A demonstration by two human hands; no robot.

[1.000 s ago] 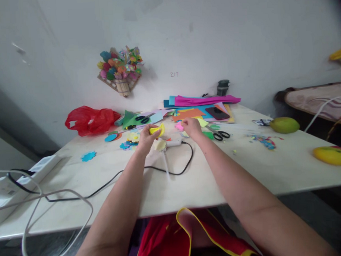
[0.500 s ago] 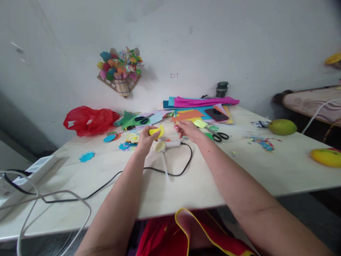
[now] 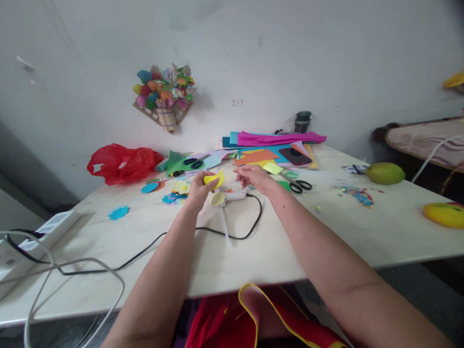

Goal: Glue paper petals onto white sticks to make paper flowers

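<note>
A bright yellow folded craft piece (image 3: 216,181) is pinched in my left hand (image 3: 199,188), which is closed on it over the middle of the table. My right hand (image 3: 255,176) hovers just to the right, index finger stretched toward the yellow piece and the fingers loosely apart; I make out nothing held in it. Below both hands lies a white glue gun (image 3: 236,195) with a black cord, and a clear glue stick (image 3: 225,227) points toward me. A pale yellow flower cutout (image 3: 217,199) rests against the gun.
Blue flower cutouts (image 3: 119,213) and scissors (image 3: 300,186) lie on either side. Coloured sheets (image 3: 256,157), a phone (image 3: 294,156) and a red plastic bag (image 3: 123,162) sit toward the wall. A power strip (image 3: 47,233) with looping cables occupies the left; a green mango-like fruit (image 3: 385,173) lies right.
My right hand's fingers have loosened and straightened from a pinch. The yellow piece has turned slightly in my left hand, which stays in place.
</note>
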